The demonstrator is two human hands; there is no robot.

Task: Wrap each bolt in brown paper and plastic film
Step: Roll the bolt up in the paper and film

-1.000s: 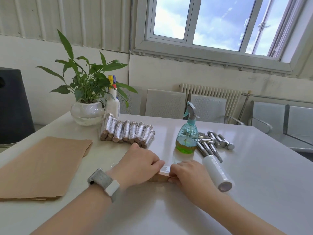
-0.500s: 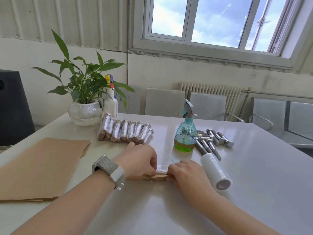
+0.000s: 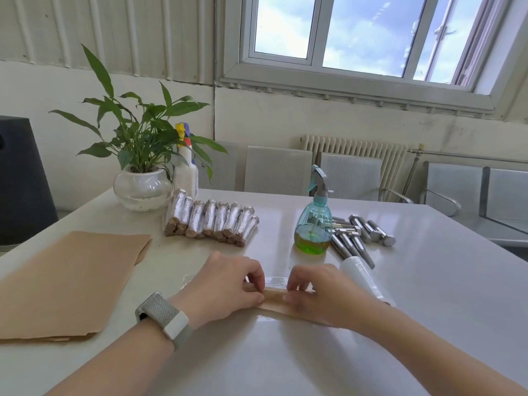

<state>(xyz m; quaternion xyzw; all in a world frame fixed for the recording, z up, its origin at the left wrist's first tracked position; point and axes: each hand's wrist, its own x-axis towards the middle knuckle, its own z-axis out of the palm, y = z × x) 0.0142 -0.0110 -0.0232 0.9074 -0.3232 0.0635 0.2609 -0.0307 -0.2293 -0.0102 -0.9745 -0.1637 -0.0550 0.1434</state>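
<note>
The big white counter (image 3: 400, 324) holds everything. To the left of the left hand lies a flat stack of brown paper (image 3: 65, 281). Past the left hand, farther away, sits a green plant (image 3: 137, 144) in a round glass pot. Next to it stands a white bottle (image 3: 186, 172). Just past the left hand is a row of wrapped bolts (image 3: 211, 221), shiny on the outside. Past the right hand stands a blue spray bottle (image 3: 313, 224) with green liquid. To the right of that bottle lie bare metal bolts (image 3: 363, 232). A white roll of plastic film (image 3: 363, 278) lies just right of the right hand.

The left hand (image 3: 225, 290) and the right hand (image 3: 323, 295) are close together. Both pinch a bolt in brown paper (image 3: 274, 295), which lies between them on the counter. Clear film covers it.
</note>
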